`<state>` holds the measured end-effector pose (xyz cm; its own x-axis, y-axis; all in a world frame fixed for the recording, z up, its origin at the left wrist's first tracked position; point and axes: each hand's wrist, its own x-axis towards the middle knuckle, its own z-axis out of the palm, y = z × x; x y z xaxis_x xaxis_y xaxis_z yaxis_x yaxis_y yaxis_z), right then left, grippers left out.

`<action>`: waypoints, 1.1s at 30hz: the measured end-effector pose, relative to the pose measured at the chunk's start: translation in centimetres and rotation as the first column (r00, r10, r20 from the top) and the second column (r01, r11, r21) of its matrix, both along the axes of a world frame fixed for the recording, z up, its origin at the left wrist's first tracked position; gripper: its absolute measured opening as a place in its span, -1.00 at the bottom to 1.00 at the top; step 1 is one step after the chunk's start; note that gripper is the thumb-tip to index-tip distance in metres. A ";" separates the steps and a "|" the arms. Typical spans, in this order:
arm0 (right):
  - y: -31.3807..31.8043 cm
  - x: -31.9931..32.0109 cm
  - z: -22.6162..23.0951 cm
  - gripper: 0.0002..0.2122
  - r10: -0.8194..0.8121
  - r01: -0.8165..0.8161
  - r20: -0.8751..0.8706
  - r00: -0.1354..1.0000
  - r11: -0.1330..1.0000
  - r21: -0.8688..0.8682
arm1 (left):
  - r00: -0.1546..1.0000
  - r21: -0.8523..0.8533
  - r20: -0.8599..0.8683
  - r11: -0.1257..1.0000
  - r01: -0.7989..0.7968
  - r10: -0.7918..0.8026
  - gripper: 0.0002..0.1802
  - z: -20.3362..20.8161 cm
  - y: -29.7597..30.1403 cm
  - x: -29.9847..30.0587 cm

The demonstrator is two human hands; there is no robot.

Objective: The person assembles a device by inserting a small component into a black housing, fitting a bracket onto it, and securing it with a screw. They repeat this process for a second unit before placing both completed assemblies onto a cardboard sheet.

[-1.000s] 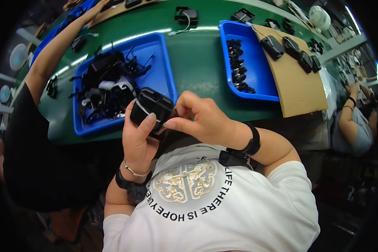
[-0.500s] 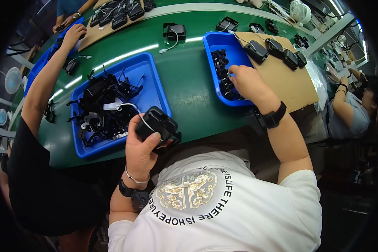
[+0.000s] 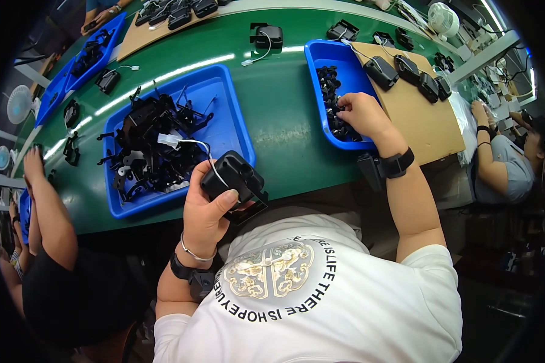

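My left hand (image 3: 201, 213) is closed around a black plastic housing (image 3: 236, 174), thumb on its front. A white cable runs from the housing to a white plug connector (image 3: 169, 140), which hangs over the large blue tray (image 3: 226, 115) of black brackets (image 3: 144, 121). On the right, my right hand (image 3: 369, 116) reaches into a smaller blue tray (image 3: 352, 60). Its fingertips are pinched together among small black parts (image 3: 329, 85). Whatever sits between those fingertips is too small to make out.
Right of the small tray, a cardboard sheet (image 3: 433, 124) carries several black housings with cables. Another housing (image 3: 267, 37) lies at the back of the green table (image 3: 278, 115). A co-worker's arm (image 3: 51, 199) is at the left; another person (image 3: 502, 163) sits at the right.
The co-worker's arm on the left has drawn back from the far blue tray toward the near left table edge. My hands keep nearly the same places; the view has shifted slightly.
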<state>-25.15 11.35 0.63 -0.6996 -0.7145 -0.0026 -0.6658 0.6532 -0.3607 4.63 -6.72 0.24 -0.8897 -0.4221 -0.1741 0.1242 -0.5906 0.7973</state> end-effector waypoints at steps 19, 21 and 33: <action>-4.2 13.2 4.7 -0.79 0.622 -0.324 0.256 0.740 0.663 -0.675 | 0.999 0.014 -0.044 1.000 0.007 -0.007 -0.35 -0.2 -0.4 0.7; -4.8 13.5 4.1 -0.78 0.669 -0.421 0.156 0.727 0.614 -0.668 | 0.999 0.005 -0.043 1.000 0.002 -0.002 -0.34 -0.2 -0.2 0.8; -4.8 14.2 2.0 -0.78 0.640 -0.397 0.110 0.761 0.593 -0.701 | 1.000 -0.066 0.007 0.998 0.022 -0.022 -0.36 -0.5 0.1 0.6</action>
